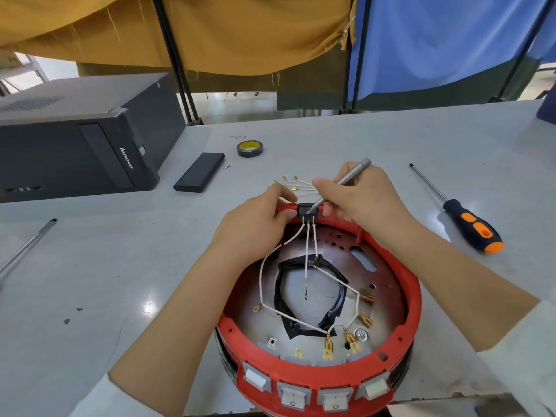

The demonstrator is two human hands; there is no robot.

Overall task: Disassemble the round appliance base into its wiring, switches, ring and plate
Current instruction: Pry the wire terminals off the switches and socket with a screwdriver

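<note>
Left hand (pixel 264 215) pinches red ring (pixel 412 284) steady, right hand (pixel 358 197) grips thin driver (pixel 340 185) — lever black socket (pixel 307 209) w/ tip low, gently.

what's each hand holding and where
Right hand grips a slim silver tool mid-shaft, tip at the black socket. Left hand pinches the red ring beside that socket.
</note>
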